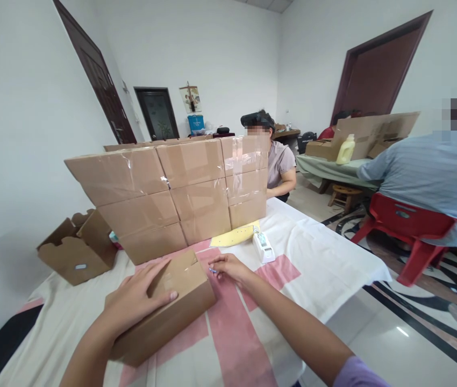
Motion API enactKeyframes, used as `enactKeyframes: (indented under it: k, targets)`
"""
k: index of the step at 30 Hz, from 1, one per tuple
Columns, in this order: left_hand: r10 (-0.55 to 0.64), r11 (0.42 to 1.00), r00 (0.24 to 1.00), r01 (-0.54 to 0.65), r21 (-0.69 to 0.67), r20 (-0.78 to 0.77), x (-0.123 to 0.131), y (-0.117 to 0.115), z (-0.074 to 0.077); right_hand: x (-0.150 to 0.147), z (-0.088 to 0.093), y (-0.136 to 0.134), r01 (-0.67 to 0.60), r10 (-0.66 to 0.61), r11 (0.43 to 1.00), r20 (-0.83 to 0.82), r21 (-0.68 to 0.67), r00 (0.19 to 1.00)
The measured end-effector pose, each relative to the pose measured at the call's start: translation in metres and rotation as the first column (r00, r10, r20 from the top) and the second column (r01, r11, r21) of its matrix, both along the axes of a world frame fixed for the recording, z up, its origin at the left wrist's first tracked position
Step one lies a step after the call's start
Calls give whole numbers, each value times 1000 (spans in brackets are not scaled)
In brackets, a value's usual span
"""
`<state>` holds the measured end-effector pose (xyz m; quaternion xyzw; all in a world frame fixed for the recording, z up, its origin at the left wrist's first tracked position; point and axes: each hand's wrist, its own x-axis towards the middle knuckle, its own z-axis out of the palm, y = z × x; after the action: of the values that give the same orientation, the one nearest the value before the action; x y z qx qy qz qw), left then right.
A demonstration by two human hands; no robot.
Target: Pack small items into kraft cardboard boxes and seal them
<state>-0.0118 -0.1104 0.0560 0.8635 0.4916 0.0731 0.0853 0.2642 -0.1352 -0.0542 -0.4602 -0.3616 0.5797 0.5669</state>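
Observation:
A closed brown cardboard box [182,306] lies at an angle on the table in front of me. My left hand [142,293] rests on its top, fingers stretched towards the far edge and the thumb spread out to the right. Just past the right end of the box, my right hand [226,267] is closed in a pinch. A small blue-and-white object [213,270] shows at its fingertips; its kind is too small to make out. Beyond that hand stands a white tape dispenser-like device [263,247], whose exact kind I cannot tell.
Taped cardboard boxes [196,188] form a stacked wall behind the work area. An open carton [79,252] stands at the left. Across the table sits a person [283,161] wearing a headset. At right, another person [434,183] sits on a red chair [409,220].

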Motion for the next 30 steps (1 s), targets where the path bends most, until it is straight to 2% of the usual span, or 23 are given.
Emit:
enactKeyframes:
  k: [11,21,30]
  targets:
    - [38,999,999,-38,-8,-23,1,-1,0,0,1,0,8,-8,1000,-5,-16,1000]
    - [-1,1000,1000,1,13,-25,2,1,0,-1,11,-7,-23,22,999,14,48,1000]
    - [-77,996,997,76,52,17,-6,7,-5,0,8,-5,-30,30,1000,-54,4,998]
